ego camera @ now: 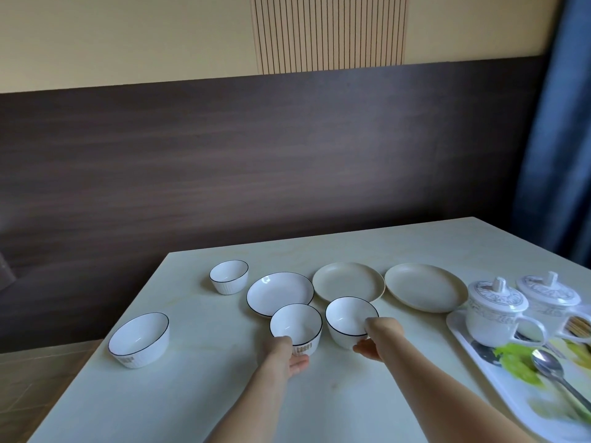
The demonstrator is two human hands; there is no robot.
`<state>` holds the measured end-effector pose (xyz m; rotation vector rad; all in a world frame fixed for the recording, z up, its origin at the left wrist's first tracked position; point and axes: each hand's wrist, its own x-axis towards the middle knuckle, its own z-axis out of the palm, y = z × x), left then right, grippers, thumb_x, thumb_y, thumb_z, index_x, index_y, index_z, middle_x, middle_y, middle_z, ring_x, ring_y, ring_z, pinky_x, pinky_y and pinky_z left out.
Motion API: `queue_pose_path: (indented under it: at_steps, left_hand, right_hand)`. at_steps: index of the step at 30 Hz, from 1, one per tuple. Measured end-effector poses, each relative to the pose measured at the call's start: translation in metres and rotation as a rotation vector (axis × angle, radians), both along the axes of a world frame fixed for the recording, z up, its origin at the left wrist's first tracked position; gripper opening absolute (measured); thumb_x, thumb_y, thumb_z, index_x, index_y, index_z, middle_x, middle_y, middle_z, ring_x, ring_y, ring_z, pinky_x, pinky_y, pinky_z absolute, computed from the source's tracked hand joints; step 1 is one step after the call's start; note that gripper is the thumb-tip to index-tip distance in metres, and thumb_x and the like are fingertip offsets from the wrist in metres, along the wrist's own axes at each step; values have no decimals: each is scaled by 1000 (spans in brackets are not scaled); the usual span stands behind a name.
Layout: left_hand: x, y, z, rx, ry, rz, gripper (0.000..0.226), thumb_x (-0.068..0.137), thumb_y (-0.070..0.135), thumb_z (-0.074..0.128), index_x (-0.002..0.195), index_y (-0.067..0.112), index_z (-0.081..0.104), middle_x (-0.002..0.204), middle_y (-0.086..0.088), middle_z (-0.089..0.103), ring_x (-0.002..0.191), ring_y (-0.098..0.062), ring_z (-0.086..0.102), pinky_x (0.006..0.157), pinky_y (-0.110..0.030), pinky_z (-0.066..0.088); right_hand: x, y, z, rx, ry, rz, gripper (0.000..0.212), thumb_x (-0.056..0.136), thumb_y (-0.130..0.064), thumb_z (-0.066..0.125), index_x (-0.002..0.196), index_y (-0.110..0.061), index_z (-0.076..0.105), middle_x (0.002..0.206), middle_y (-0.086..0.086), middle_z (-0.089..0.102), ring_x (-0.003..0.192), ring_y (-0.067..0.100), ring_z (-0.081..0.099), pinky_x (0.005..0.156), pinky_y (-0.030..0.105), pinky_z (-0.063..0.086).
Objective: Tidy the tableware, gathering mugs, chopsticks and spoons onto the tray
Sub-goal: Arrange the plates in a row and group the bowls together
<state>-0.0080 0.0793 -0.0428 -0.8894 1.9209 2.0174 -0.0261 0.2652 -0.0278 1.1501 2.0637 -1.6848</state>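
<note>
A white tray [479, 362] with a green leaf print lies at the table's right edge. On it stand two lidded white mugs [494, 311] [548, 295], metal spoons [550, 367] and chopsticks [579, 326] behind the mug handles. My left hand [284, 356] grips the near side of a white bowl [295, 324] with a dark rim. My right hand [379, 338] grips a second such bowl [347, 314], thumb over its rim. Both bowls stand on the table.
A white plate [279, 292], two beige plates [348, 281] [423, 286], a small bowl [228, 276] and a larger bowl [139, 338] stand on the pale marble table [192, 394]. A dark wooden wall panel lies behind, a blue curtain at right.
</note>
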Motion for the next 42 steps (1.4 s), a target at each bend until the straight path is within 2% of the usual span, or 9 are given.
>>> queue_pose_path:
  at_steps: [6,11,17,21,28,31,36,40,42]
  left_hand:
    - [6,0,11,46,-41,-125,22,98,12,38,112,-5,43,85,-20,56,68,-30,61,62,-41,54]
    - [13,3,20,41,-84,-212,41,99,17,39,134,-4,37,118,-27,52,87,-35,61,73,-46,53]
    - [12,-4,37,-67,-96,-214,48,97,22,39,141,1,34,135,-27,47,117,-38,55,90,-46,50]
    - [8,-22,54,-153,-61,-141,44,94,20,46,136,6,41,129,-18,46,115,-35,51,92,-46,47]
    - [2,-67,68,-116,7,-14,13,94,15,40,106,10,41,84,-8,41,96,-29,43,88,-46,47]
    - [-7,-88,69,-81,28,39,20,95,12,36,113,10,44,91,-9,45,97,-28,44,90,-47,47]
    - [-31,-120,57,-44,48,114,40,97,13,31,136,9,41,130,-11,47,102,-27,50,91,-49,46]
    - [-56,-142,44,-15,35,114,42,99,17,30,140,12,38,143,-11,43,121,-30,52,89,-48,46]
    - [-72,-151,40,3,36,106,43,99,17,30,142,13,37,144,-11,42,122,-30,52,88,-47,47]
  right_hand:
    - [4,0,4,18,54,9,16,84,-2,45,77,8,56,58,22,62,25,25,53,30,21,42]
    - [12,-1,13,63,2,84,19,85,-5,46,73,8,54,43,19,59,33,24,56,35,21,45]
    - [19,-2,33,92,166,15,20,84,-2,42,67,0,51,57,15,56,44,21,52,45,22,45]
    - [18,-14,48,79,280,-12,24,85,-1,42,62,-1,48,57,13,55,49,23,52,60,31,47]
    - [2,-66,60,40,311,149,25,88,-4,40,69,1,55,64,14,59,47,23,55,44,21,46]
    - [-12,-97,59,14,314,235,23,88,-4,37,79,3,58,71,15,64,51,23,60,45,24,50]
    - [-38,-147,57,-64,265,312,19,92,-7,41,88,4,56,74,15,63,55,24,61,47,28,54]
    - [-68,-186,51,-125,243,323,16,93,-9,44,83,2,51,76,17,62,58,28,61,68,38,56]
    - [-86,-204,47,-126,238,339,20,93,-10,43,77,0,48,75,17,62,57,27,60,68,37,56]
